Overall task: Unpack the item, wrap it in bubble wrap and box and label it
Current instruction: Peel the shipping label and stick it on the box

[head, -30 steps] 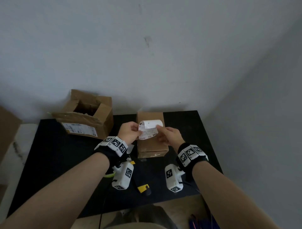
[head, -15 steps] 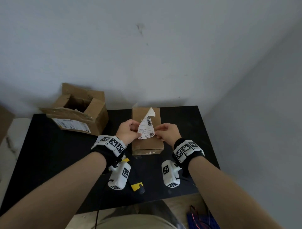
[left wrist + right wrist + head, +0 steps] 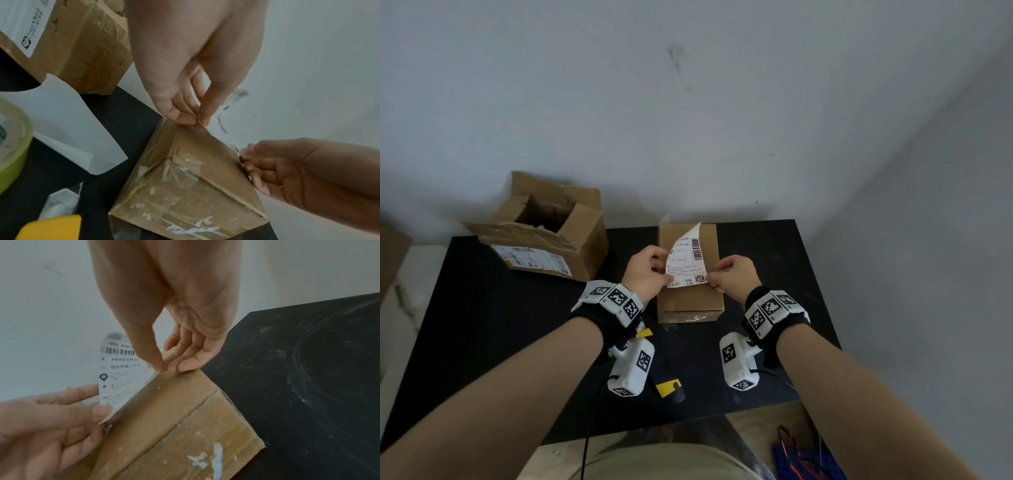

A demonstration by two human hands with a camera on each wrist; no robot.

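A closed, taped cardboard box (image 3: pixel 690 301) stands in the middle of the black table (image 3: pixel 482 325). Both hands hold a white shipping label (image 3: pixel 686 260) over the box's top, printed side towards me, with its upper corner curling up. My left hand (image 3: pixel 669 279) pinches the label's lower left corner and my right hand (image 3: pixel 710 279) pinches its lower right corner. In the right wrist view the label (image 3: pixel 121 374) stands almost upright, with its lower edge at the box (image 3: pixel 185 426). The left wrist view shows my left hand (image 3: pixel 197 119) pinching just above the box (image 3: pixel 185 186).
An opened cardboard box (image 3: pixel 544 233) with an old label sits at the back left. A yellow utility knife (image 3: pixel 669 389) lies near the front edge. In the left wrist view, a roll of green tape (image 3: pixel 12 146) and white backing paper (image 3: pixel 72 129) lie left of the box. A wall rises behind.
The label, held curled and crosswise a second ago, now hangs unrolled and upright between my hands, low over the box top.
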